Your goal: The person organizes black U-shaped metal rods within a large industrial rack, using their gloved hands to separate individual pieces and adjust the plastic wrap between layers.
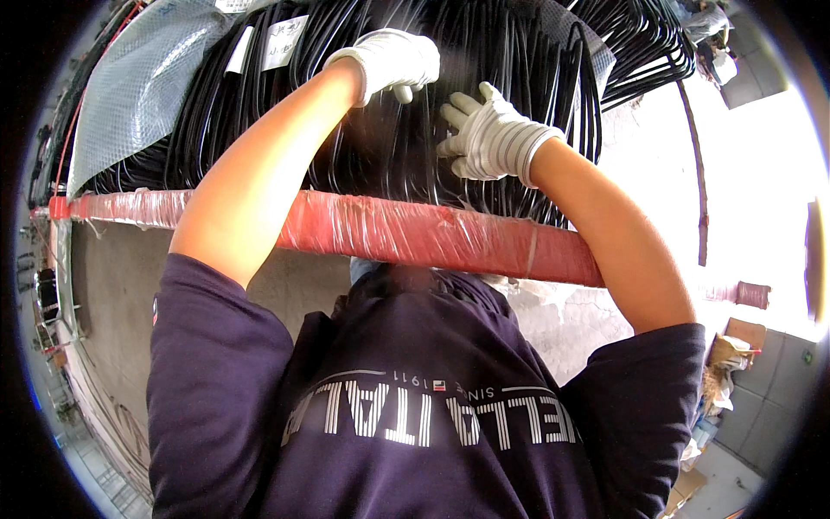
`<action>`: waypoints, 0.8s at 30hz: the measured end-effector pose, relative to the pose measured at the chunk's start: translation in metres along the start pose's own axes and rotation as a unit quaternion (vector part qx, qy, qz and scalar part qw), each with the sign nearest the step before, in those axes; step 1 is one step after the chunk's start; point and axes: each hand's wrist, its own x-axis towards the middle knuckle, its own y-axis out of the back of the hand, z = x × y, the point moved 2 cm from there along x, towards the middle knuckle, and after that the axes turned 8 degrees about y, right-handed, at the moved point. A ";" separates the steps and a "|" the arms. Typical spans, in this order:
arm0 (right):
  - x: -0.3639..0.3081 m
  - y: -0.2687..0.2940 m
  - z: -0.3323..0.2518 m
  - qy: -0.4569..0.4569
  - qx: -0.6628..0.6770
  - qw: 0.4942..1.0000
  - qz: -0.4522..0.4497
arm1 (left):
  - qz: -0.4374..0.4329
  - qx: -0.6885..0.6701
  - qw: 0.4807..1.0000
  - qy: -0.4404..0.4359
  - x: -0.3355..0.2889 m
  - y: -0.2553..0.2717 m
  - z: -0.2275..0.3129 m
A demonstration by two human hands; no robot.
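Note:
A dense row of black bent-metal frames (380, 164) with rounded corners hangs or stands side by side across the upper middle. Both my hands wear white knit gloves. My left hand (387, 65) is over the top of the row, its fingers curled together and their tips turned from sight, so what they hold is hidden. Lower and to the right is my right hand (488, 138), fingers spread over the sides of the frames. I cannot tell whether it presses on them.
A red bar (389, 232) wrapped in clear film runs across in front of me. Translucent bubble wrap (147, 91) drapes over the frames at left, near a white paper tag (284, 41). More black frames (644, 56) lie at the upper right. Boxes and bags (731, 363) stand lower right.

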 end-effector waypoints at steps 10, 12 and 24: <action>0.004 0.011 0.005 -0.004 0.064 0.998 -0.018 | -0.097 0.078 0.992 0.002 0.004 -0.007 0.000; 0.006 0.017 0.006 -0.011 0.073 0.997 -0.003 | -0.092 0.116 0.988 -0.034 0.005 -0.011 0.000; 0.013 0.017 -0.002 0.083 0.174 0.979 0.067 | -0.087 0.061 0.993 -0.056 -0.005 -0.007 0.000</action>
